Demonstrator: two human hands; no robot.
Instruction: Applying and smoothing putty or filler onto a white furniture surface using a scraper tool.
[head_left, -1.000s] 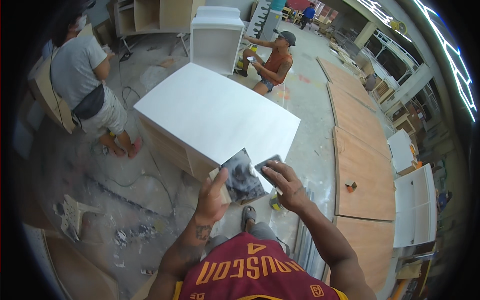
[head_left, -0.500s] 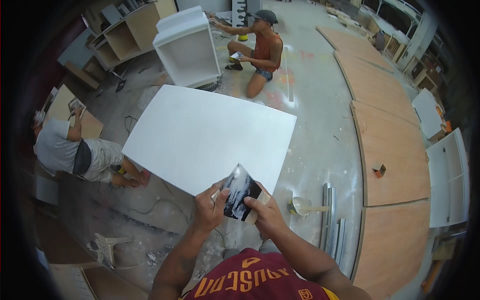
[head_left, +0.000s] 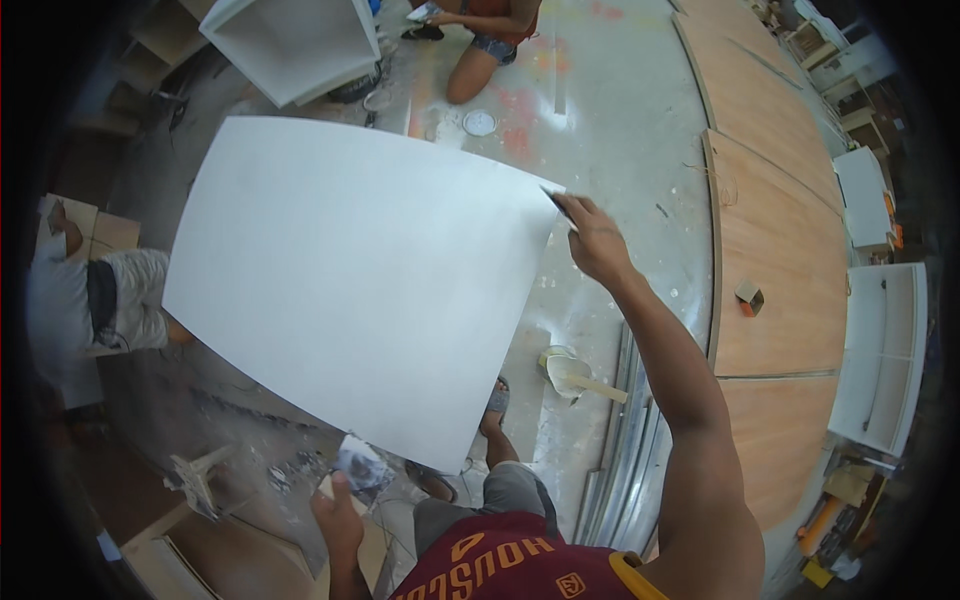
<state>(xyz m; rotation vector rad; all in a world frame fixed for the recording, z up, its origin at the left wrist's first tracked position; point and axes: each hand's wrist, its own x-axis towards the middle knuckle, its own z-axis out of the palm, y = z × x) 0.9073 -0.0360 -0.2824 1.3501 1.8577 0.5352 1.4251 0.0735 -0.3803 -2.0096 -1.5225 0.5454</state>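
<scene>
A large white panel [head_left: 360,280] lies flat on top of a cabinet in front of me. My right hand [head_left: 592,238] reaches out to the panel's far right corner and holds a thin putty knife [head_left: 556,203] with its blade at the edge. My left hand [head_left: 338,515] is low by my hip, gripping a small flat board smeared with grey filler [head_left: 362,465], close to the panel's near corner.
One person [head_left: 475,35] crouches beyond the panel near a white cabinet [head_left: 295,45]. Another person [head_left: 95,300] sits at the left. Long brown wooden panels [head_left: 775,230] lie on the floor at the right, with white cabinet parts [head_left: 885,350] past them. A small tub with a stick [head_left: 570,372] stands by my feet.
Both hands were together over the smeared board near the panel's near corner. My right hand has since stretched out to the far right corner, and my left hand has dropped with the board.
</scene>
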